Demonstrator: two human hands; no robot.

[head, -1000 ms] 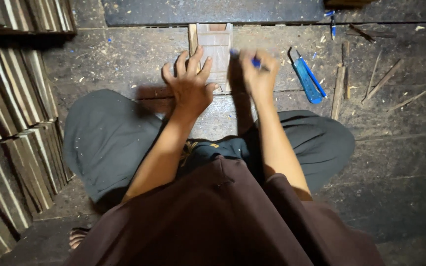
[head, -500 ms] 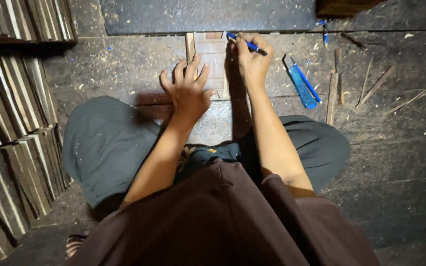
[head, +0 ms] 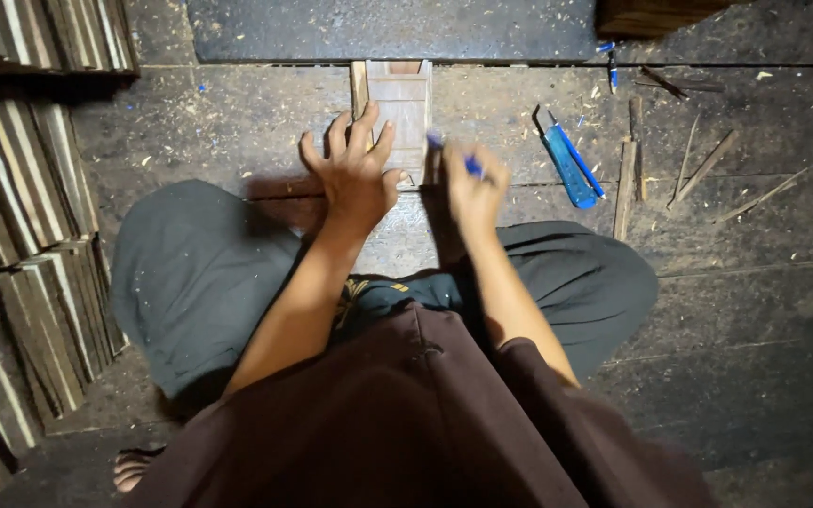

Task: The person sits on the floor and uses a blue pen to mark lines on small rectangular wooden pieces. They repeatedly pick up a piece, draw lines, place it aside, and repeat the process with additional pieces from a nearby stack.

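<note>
A small flat wooden piece [head: 405, 105] lies on the dark floor ahead of my crossed legs, with a thin wood strip [head: 359, 87] along its left edge. My left hand [head: 354, 171] presses flat on the piece's near end, fingers spread. My right hand [head: 470, 186] is closed around a blue pen [head: 471, 166] just right of the piece's near right corner; it is blurred by motion.
A blue utility knife [head: 566, 160] lies to the right, with wood slats [head: 625, 177] and splinters [head: 700, 166] beyond it. Stacks of wooden strips [head: 11, 216] line the left side. A dark board [head: 388, 28] lies across the top. Shavings litter the floor.
My right hand with the pen has pulled back from the far right corner of the piece to its near right corner. My left hand has stayed pressed on the piece.
</note>
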